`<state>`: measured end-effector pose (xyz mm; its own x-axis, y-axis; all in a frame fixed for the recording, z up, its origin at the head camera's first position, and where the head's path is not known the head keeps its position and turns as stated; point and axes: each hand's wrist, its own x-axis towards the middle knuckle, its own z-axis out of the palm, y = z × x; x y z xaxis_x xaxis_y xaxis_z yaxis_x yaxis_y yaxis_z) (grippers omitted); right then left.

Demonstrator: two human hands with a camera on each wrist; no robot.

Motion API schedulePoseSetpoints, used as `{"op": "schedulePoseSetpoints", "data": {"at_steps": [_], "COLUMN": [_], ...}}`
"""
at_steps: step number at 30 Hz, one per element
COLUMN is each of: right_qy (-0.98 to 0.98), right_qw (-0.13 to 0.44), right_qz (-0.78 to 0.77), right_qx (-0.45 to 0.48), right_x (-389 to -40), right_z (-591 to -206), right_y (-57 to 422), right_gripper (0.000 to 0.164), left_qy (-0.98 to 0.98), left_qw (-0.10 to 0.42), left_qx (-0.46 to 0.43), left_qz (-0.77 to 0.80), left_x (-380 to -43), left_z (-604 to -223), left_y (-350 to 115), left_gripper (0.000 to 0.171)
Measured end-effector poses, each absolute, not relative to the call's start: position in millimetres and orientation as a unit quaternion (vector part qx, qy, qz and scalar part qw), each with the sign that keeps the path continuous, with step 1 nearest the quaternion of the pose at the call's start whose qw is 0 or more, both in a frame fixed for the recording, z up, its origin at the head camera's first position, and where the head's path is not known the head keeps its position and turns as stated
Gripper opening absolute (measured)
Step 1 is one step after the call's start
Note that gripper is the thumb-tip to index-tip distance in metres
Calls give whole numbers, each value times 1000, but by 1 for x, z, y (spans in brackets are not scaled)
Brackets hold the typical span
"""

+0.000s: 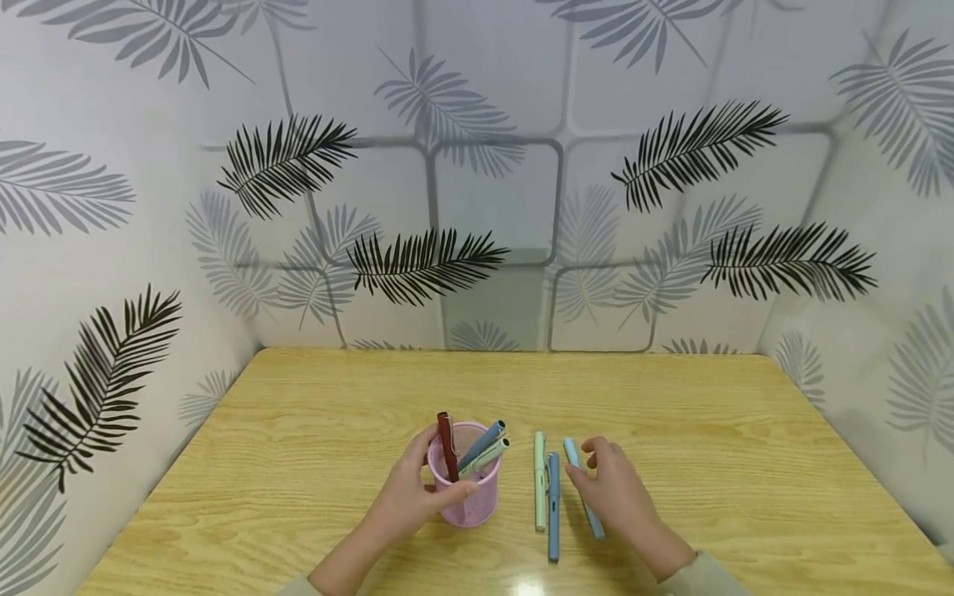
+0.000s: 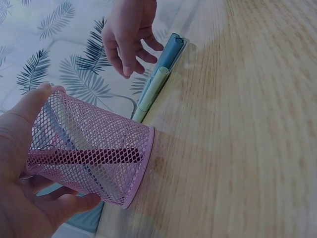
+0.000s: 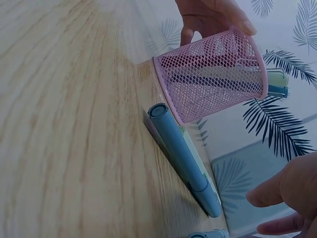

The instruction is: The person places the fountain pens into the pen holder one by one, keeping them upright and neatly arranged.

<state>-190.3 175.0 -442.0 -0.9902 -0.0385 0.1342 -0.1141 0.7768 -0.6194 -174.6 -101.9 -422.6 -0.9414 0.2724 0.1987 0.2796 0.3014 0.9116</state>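
My left hand (image 1: 406, 497) grips a pink mesh pen holder (image 1: 477, 503), fingers and thumb around its sides. Inside lean a dark red pen (image 1: 448, 447), a blue pen (image 1: 479, 445) and a pale green pen (image 1: 487, 455). To the right of the holder, another pale green pen (image 1: 540, 488) and a blue pen (image 1: 554, 517) lie side by side on the table. My right hand (image 1: 617, 490) hovers over a light blue pen (image 1: 594, 521), partly covering it from above. In the left wrist view, the right hand's loosely bent fingers (image 2: 128, 52) hold nothing.
The wooden table (image 1: 335, 414) carries the holder and loose pens near its front. Behind and at both sides stand pale walls (image 1: 492, 207) with a leaf pattern. Light glares off the table's front edge (image 1: 529, 588).
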Motion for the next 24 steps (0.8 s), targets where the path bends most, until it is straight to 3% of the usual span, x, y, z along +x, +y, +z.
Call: {"op": "schedulePoseSetpoints", "data": {"at_steps": [24], "right_qy": [-953], "right_qw": [24], "right_qz": [302], "right_qx": [28], "right_x": [-200], "right_z": [-451], "right_y": [172], "right_gripper": [35], "left_qy": [-806], "left_qw": [13], "left_qx": [-181], "left_qz": [-564], "left_x": [-185], "left_z": [-442], "left_y": [-105], "left_gripper": [82]}}
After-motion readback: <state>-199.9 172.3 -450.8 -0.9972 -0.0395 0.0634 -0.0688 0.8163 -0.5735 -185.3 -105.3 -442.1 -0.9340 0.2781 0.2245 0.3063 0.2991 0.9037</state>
